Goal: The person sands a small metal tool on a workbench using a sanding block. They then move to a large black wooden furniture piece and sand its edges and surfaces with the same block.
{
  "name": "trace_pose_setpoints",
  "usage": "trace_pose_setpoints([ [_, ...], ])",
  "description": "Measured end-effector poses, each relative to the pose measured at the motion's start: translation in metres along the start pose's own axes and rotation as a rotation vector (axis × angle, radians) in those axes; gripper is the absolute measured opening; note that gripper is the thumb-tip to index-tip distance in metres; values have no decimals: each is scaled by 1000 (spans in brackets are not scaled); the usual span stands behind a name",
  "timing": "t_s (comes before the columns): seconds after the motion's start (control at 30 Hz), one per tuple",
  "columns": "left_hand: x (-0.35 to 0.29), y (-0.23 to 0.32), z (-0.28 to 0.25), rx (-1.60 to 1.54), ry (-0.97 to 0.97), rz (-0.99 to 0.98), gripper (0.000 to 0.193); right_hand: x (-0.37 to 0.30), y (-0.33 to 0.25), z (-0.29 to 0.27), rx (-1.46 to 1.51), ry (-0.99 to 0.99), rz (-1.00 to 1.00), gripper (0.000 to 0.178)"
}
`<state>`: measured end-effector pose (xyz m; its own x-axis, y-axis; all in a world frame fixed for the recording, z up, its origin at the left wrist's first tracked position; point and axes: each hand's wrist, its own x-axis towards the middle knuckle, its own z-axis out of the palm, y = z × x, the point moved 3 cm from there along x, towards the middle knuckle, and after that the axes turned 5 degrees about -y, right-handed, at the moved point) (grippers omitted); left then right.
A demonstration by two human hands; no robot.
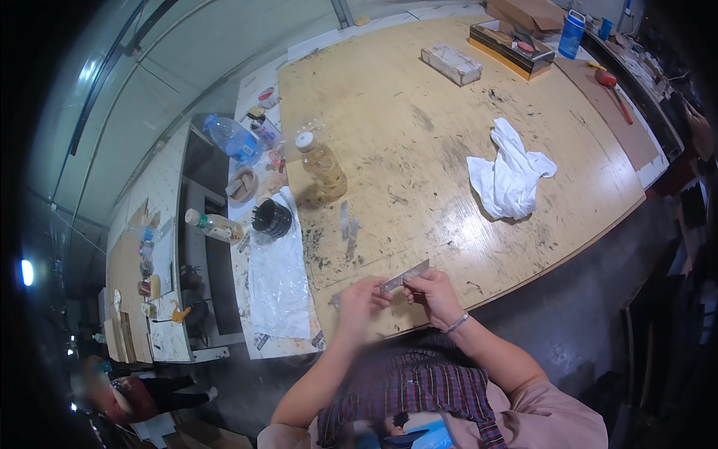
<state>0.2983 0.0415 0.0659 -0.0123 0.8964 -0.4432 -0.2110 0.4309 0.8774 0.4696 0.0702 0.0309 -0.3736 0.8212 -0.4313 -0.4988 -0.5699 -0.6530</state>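
Close to the near edge of the table, a thin flat grey strip [407,276] is held between my two hands; I cannot make out its material. My left hand [363,304] has its fingers closed on the strip's left end. My right hand [434,294], with a band round its wrist, pinches it further along, and the pointed end sticks out above the fingers. Beyond my left hand, similar grey strips [351,238] lie flat on the stained wooden tabletop [419,172].
Left of the strips stand a white-capped bottle [323,170], a black round container [271,217] and a plastic sheet [278,288]. A crumpled white cloth [511,176] lies to the right. Further back are a pale block [451,65] and an open box [511,51]. Another person [120,396] is at lower left.
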Motion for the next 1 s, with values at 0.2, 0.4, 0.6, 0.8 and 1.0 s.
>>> trace_pose_setpoints([
  [0.2,3,-1,1,48,-20,36,22,3,2,1,17,-32,11,10],
  [0.4,8,-5,7,74,-26,79,14,-2,-9,20,-85,-2,-30,9],
  [0.6,12,-10,9,113,-58,39,17,9,3,3,3,28,28,9],
  [0.8,-4,-1,-22,661,123,233,25,12,1,-14,-94,-50,81,14],
  [1.0,-31,-9,-55,1424,4,514,70,18,7,-42,-744,-123,144,28],
])
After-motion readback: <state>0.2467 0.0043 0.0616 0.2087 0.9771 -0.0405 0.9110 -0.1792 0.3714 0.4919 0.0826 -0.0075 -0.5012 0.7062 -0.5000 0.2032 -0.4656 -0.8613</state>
